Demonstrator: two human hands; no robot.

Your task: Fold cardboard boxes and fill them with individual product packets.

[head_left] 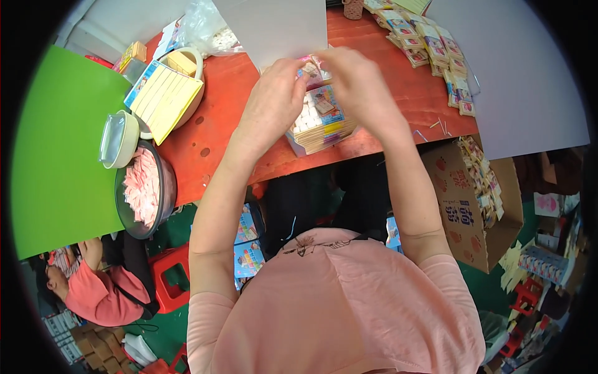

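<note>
Head view: box (300,148) at near table (230,118) edge
Left hand (281,93): half-curled, hold hidden
Right hand (360,84): blurred, perhaps half-open, hold unclear
Packs (325,103): a hand's knock could spill them

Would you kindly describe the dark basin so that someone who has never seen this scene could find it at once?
Start at the red table and follow it to its left side, beside the large green panel. There, just below a small cream bowl in the picture, sits the round dark basin. Unlike that bowl, it is heaped with pink pieces.
</note>
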